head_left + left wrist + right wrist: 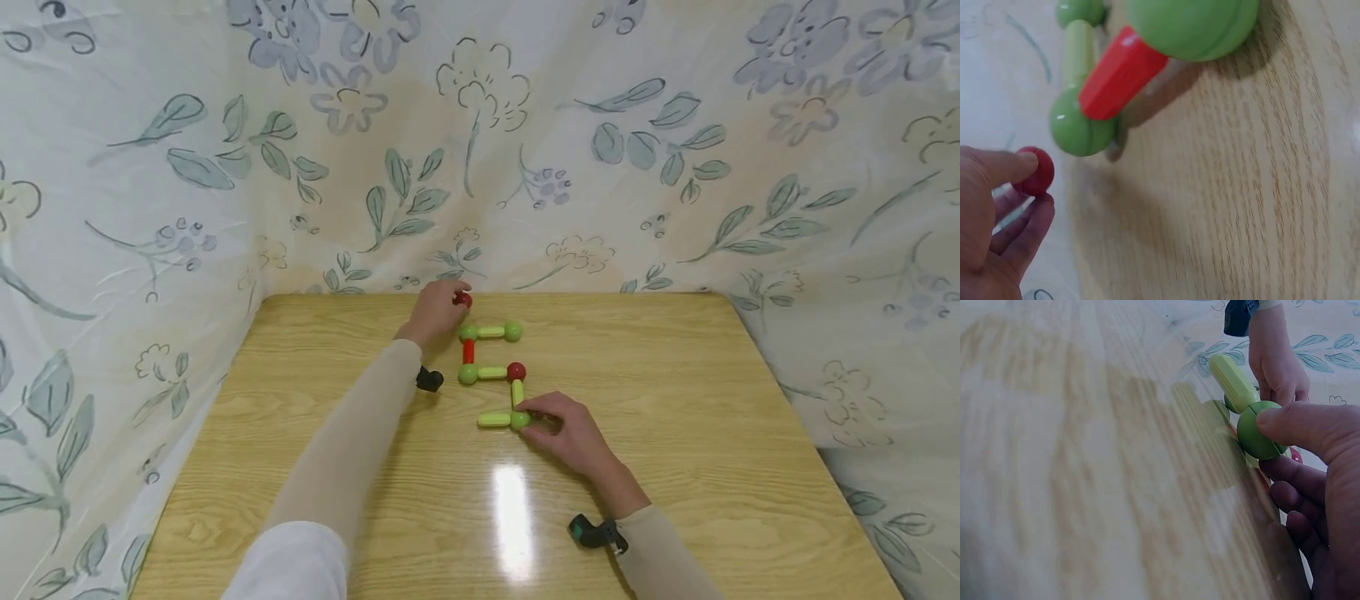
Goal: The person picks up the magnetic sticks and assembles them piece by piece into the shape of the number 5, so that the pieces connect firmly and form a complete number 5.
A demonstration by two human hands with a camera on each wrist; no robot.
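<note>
At the table's back edge my left hand (435,312) pinches a red ball (1037,172) between thumb and fingers, apart from the other pieces. My right hand (568,429) pinches a green ball (1259,430) at the near end of a zigzag chain. From that ball a light green rod (494,421) points left, and another rod (517,392) runs back to a dark red ball (516,372). Beyond it the chain continues through a green ball (468,374), a red rod (468,351), a corner green ball (468,333) and a far green ball (513,332).
The pieces lie on a wooden table (660,400). A floral cloth (525,150) hangs behind the table and along its sides. Dark wrist devices sit on the left wrist (429,380) and the right wrist (596,532).
</note>
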